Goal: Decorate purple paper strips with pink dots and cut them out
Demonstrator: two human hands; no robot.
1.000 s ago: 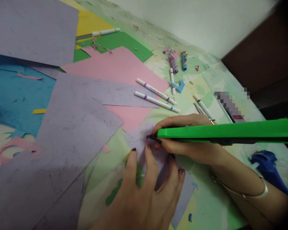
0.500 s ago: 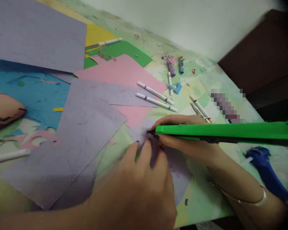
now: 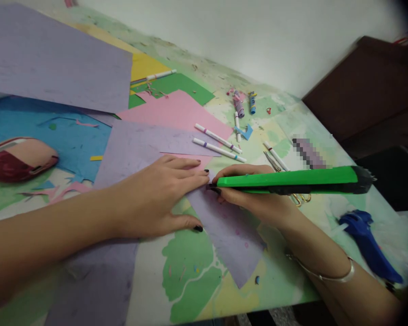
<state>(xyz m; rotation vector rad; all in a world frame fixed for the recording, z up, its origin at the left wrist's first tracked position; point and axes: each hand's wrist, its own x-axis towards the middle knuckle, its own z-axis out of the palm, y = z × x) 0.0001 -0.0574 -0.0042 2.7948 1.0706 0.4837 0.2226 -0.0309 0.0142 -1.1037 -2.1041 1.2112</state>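
Observation:
A green utility knife with a black end is gripped in my right hand. Its front tip meets the top part of a narrow purple paper piece that carries small pink marks. Just left of that tip, my left hand lies palm down with fingers stretched and thumb apart. It rests over the edge of a larger purple sheet, and its fingertips reach the top of the narrow piece. Beyond my right hand, a pair of scissors is partly covered by the hand and knife.
White markers lie beyond the hands, near pink paper. A blue glue gun is at the right. Two small paper rolls sit farther back. A maroon and pink case rests on blue paper at the left.
My left hand has shifted up and left, from bent fingers over the narrow purple piece to lying flat beside it. My right hand keeps the utility knife at nearly the same spot.

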